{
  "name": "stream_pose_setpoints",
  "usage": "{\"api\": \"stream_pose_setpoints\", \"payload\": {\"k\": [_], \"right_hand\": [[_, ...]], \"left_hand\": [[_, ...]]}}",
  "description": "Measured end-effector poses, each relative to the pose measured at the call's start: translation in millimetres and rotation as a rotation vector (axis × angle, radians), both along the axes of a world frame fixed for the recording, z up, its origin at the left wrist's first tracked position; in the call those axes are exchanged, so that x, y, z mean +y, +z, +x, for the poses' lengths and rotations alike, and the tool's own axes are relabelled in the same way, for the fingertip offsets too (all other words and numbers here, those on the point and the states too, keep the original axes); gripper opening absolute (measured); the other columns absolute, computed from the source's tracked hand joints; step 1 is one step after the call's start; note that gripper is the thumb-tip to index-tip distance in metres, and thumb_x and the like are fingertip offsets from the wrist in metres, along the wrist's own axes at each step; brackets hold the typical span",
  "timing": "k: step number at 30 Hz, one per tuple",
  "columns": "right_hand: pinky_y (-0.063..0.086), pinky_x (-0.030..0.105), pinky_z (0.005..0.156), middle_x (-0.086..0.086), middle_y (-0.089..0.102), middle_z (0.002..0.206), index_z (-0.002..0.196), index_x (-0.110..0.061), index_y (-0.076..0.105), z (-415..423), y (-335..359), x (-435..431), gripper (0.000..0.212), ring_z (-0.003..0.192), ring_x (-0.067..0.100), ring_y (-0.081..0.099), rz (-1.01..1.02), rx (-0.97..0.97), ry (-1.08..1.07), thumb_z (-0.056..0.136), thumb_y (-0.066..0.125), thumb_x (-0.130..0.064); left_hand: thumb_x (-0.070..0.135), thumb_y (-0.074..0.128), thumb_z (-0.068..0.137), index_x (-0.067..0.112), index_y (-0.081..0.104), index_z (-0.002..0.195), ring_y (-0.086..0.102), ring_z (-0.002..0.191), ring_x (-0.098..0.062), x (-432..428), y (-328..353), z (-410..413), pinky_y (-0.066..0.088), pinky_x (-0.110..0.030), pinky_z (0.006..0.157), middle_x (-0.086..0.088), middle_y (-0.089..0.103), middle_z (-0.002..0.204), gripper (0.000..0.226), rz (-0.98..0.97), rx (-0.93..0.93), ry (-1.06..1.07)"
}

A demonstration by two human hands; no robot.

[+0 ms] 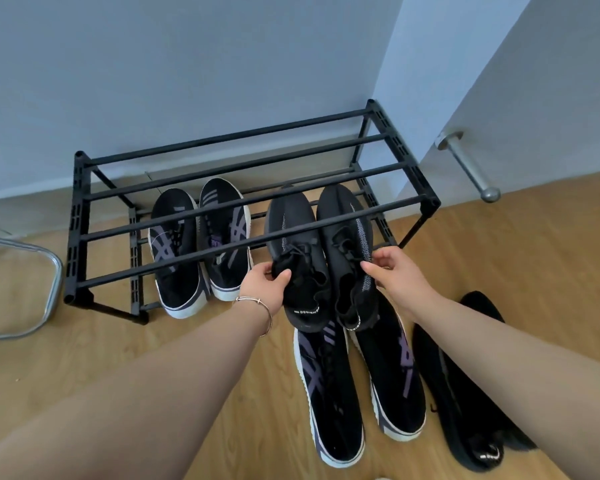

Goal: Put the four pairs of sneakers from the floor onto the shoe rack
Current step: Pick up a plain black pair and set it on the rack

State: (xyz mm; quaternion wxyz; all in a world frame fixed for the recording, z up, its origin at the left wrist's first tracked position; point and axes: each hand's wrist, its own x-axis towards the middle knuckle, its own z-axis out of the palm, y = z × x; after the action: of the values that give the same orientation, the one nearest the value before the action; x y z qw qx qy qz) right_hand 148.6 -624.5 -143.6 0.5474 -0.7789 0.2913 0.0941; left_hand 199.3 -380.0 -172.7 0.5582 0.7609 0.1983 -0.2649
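Both hands' fingers (280, 276) pinch the black sneakers (321, 251).

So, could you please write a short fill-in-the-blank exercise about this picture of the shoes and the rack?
1. The black metal shoe rack has nothing on its ___ shelf.
2. The left hand and the right hand each grip one plain black knit sneaker on the ___ shelf.
3. The black sneakers with purple stripes and white soles nearest the camera stand on the wooden ___.
4. The left wrist wears a thin ___.

Missing words: top; bottom; floor; bracelet
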Motion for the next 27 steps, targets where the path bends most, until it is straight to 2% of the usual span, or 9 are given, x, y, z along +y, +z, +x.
{"api": "stream_pose_setpoints", "payload": {"k": [2,4,7,10,15,21,23,25,27], "right_hand": [[0.052,0.027,0.080,0.000,0.064,0.112,0.120,-0.017,0.059,13,-2,-1,0.034,0.105,0.017,0.062,-0.003,0.003,0.036,0.090,0.071,-0.028],[0.054,0.030,0.083,0.000,0.064,0.113,0.122,-0.016,0.059,24,-6,-3,0.036,0.106,0.018,0.062,-0.012,-0.003,0.054,0.091,0.071,-0.027],[0.053,0.041,0.098,-0.002,0.065,0.112,0.118,-0.019,0.061,40,-15,-6,0.032,0.106,0.016,0.063,-0.022,-0.014,0.050,0.089,0.072,-0.029],[0.052,0.044,0.100,-0.002,0.066,0.112,0.116,-0.019,0.061,55,-26,-10,0.029,0.105,0.017,0.064,0.015,-0.011,0.023,0.090,0.071,-0.028],[0.053,0.046,0.100,0.002,0.069,0.115,0.120,-0.013,0.063,80,-39,-11,0.032,0.108,0.021,0.065,0.012,-0.021,0.026,0.091,0.070,-0.024],[0.052,0.044,0.100,0.000,0.068,0.113,0.119,-0.014,0.066,97,-49,-10,0.032,0.109,0.021,0.063,-0.027,0.024,0.017,0.090,0.071,-0.026],[0.052,0.046,0.100,0.001,0.071,0.113,0.117,-0.016,0.070,103,-54,-12,0.032,0.110,0.023,0.064,-0.047,0.042,0.011,0.088,0.072,-0.029],[0.053,0.048,0.099,0.003,0.073,0.110,0.109,-0.018,0.074,106,-55,-14,0.024,0.108,0.026,0.066,-0.052,0.058,0.019,0.088,0.071,-0.030],[0.054,0.048,0.096,0.005,0.074,0.104,0.096,-0.021,0.073,109,-53,-16,0.012,0.104,0.029,0.068,-0.051,0.065,0.012,0.088,0.071,-0.030]], "left_hand": [[0.042,0.066,0.079,0.021,0.068,0.108,0.073,0.097,-0.024,-1,-8,9,0.060,-0.047,0.089,0.001,0.076,0.103,0.036,0.033,-0.004,0.000],[0.048,0.063,0.072,0.019,0.067,0.118,0.073,0.097,-0.023,0,-19,19,0.060,-0.047,0.088,0.002,0.076,0.104,0.055,0.054,-0.016,0.000],[0.049,0.063,0.073,0.021,0.069,0.116,0.073,0.096,-0.023,-2,-23,31,0.060,-0.047,0.088,0.003,0.077,0.102,0.052,0.088,-0.039,-0.003],[0.052,0.062,0.075,0.024,0.072,0.111,0.073,0.095,-0.023,-6,-26,44,0.061,-0.046,0.087,0.003,0.076,0.100,0.047,0.129,-0.064,-0.009],[0.073,0.057,0.053,0.025,0.072,0.103,0.072,0.091,-0.029,-5,-59,68,0.061,-0.047,0.084,-0.001,0.075,0.099,0.070,0.200,-0.010,0.033],[0.056,0.064,0.073,0.024,0.065,0.103,0.072,0.092,-0.031,-15,-44,77,0.060,-0.045,0.087,-0.007,0.073,0.102,0.044,0.249,0.011,0.046],[0.048,0.063,0.086,0.019,0.063,0.100,0.069,0.090,-0.029,-22,-29,75,0.056,-0.037,0.083,-0.008,0.071,0.098,0.032,0.281,0.023,0.023],[0.038,0.060,0.094,0.017,0.059,0.094,0.063,0.085,-0.028,-26,-19,75,0.048,-0.034,0.075,-0.006,0.067,0.086,0.022,0.313,0.020,-0.005],[0.030,0.064,0.091,0.015,0.062,0.084,0.068,0.086,-0.034,-27,-22,79,0.055,-0.040,0.077,-0.009,0.070,0.082,0.017,0.258,0.000,0.014]]}}
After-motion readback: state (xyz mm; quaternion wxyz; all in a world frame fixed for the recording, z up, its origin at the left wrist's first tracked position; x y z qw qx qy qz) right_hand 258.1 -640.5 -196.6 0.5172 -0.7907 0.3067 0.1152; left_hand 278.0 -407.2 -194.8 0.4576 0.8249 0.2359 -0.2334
